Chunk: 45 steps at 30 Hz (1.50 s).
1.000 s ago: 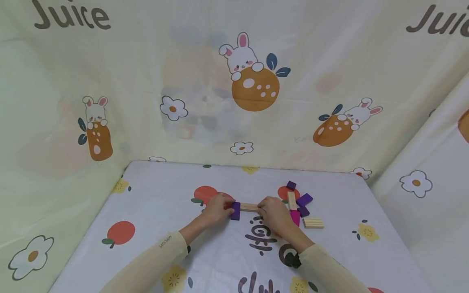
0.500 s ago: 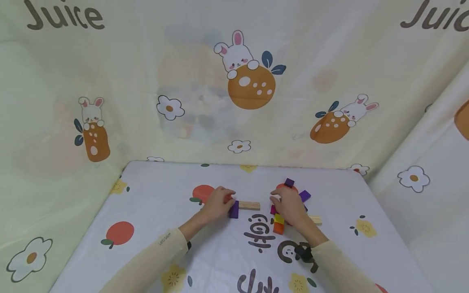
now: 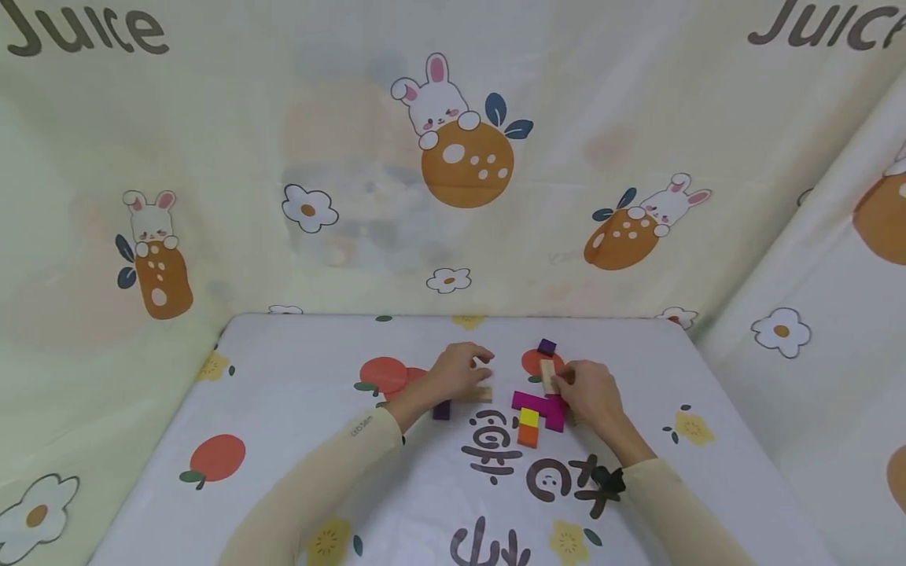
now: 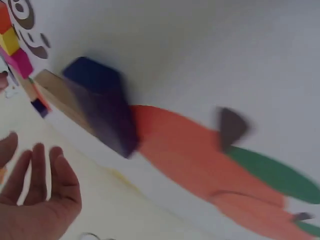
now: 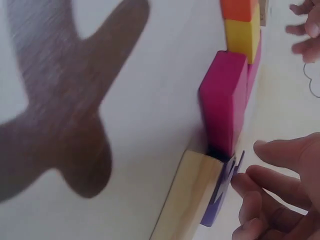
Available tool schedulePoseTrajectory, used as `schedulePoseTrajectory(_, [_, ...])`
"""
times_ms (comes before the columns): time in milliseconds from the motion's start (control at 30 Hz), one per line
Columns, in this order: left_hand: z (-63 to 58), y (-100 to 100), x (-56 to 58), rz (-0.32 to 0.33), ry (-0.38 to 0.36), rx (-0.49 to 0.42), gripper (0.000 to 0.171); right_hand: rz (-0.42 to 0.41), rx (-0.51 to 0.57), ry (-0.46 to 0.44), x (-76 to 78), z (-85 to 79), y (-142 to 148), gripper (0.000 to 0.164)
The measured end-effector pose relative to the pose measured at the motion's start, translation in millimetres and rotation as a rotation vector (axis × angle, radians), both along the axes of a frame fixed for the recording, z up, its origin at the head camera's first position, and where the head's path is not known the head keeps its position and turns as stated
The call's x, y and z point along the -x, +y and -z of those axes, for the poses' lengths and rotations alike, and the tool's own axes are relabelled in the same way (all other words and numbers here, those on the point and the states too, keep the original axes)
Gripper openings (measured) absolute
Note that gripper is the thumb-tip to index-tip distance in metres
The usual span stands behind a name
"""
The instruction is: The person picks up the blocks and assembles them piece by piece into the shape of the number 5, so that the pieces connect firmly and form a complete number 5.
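Note:
In the head view my left hand hovers over a plain wooden block, fingers spread and holding nothing. A dark purple block stands at that block's left end; in the left wrist view the purple block is upright and blurred. My right hand is at the block group on the right, its fingertips beside another wooden block. Loosely bent fingers show in the right wrist view, thumb and forefinger apart with nothing visible between them. A ribbed wooden block is near them.
Magenta blocks lie left of my right hand, with a yellow cube and an orange cube in front. A small dark purple cube sits at the back. My right hand hides other blocks. Patterned cloth covers the table.
My left hand has left the purple block and moved right, above the wooden block. My right hand has let go of that block's right end and moved right to the group. The view has shifted slightly.

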State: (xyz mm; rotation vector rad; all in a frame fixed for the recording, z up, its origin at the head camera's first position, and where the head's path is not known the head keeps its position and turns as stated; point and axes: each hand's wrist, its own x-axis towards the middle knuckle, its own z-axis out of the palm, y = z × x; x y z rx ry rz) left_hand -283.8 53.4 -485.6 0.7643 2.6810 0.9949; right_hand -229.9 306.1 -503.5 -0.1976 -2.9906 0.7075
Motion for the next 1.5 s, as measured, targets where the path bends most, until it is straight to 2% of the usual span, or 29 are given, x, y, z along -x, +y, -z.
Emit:
schedulePoseTrajectory(133, [-3.6, 19, -5.7, 0.118, -0.002, 0.123, 0.036, -0.018, 0.026, -0.015, 2.8, 4.0, -1, 0.029])
schedulePoseTrajectory(267, [-0.6, 34, -12.6, 0.204, 0.083, 0.265, 0.041, -0.022, 0.041, -0.038, 6.6, 6.9, -6, 0.031])
schedulePoseTrajectory(400, [5.4, 42, -17.4, 0.231, 0.128, 0.341, 0.045, -0.018, 0.006, -0.040, 9.6, 9.3, -10, 0.029])
schedulePoseTrajectory(567, [14.9, 46, -19.1, 0.223, 0.168, 0.398, 0.040, -0.010, -0.001, -0.052, 11.6, 10.0, -17, 0.029])
schedulePoseTrajectory(767, [20.3, 46, -18.4, 0.204, 0.185, 0.393, 0.037, 0.026, -0.038, -0.035, 12.1, 8.4, -24, 0.034])
schedulePoseTrajectory(1067, [20.1, 48, -19.0, 0.201, 0.188, 0.387, 0.036, 0.079, -0.080, -0.043, 11.2, 8.1, -27, 0.037])
schedulePoseTrajectory(1300, [19.7, 44, -15.1, 0.153, 0.238, 0.376, 0.036, 0.105, -0.004, -0.040, 13.7, 9.4, -24, 0.032])
schedulePoseTrajectory(1500, [7.0, 27, -15.7, 0.103, 0.244, 0.288, 0.033, 0.093, 0.067, 0.026, 12.9, 5.2, -19, 0.032])
